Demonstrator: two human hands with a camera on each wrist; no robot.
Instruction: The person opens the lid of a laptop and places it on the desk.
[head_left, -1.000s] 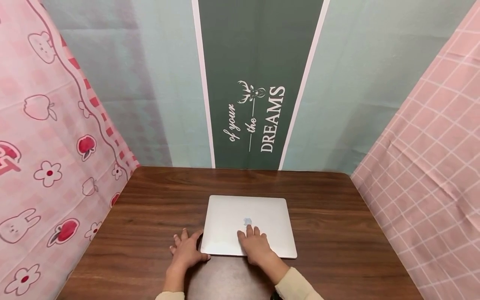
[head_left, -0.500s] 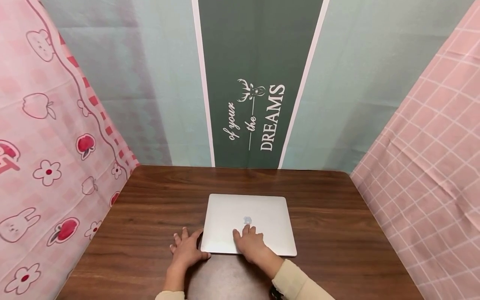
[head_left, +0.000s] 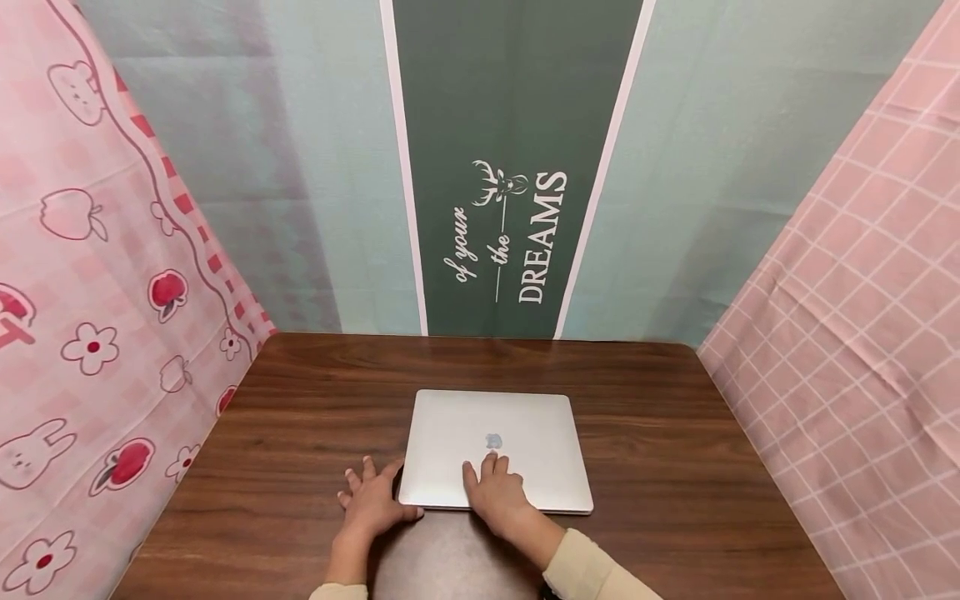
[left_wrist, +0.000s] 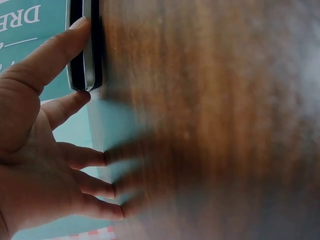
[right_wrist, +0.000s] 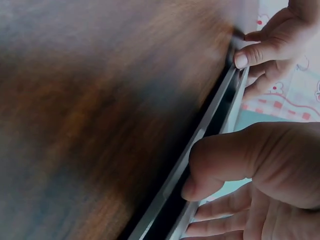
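A silver laptop (head_left: 525, 421) lies on the wooden table, its front edge towards me. A narrow gap parts the lid (right_wrist: 235, 107) from the base (right_wrist: 205, 122) in the right wrist view. My right hand (head_left: 498, 496) holds the lid near the middle of its front edge. Its thumb (right_wrist: 220, 155) is bent into the gap, and the fingers lie over the lid's top. At the front left corner, my left hand (head_left: 372, 504) touches the laptop with thumb and forefinger. Its other fingers are spread, their tips at the table, as the left wrist view shows.
The brown wooden table (head_left: 660, 467) runs out on all sides of the laptop. A green printed cloth (head_left: 510, 125) hangs behind it. Pink cloths stand at the left (head_left: 90, 275) and at the right (head_left: 862, 275).
My right hand has shifted slightly left along the laptop's front edge, and its fingers are drawn back a little. A thin dark line shows under the lid's front edge. The left hand stays put.
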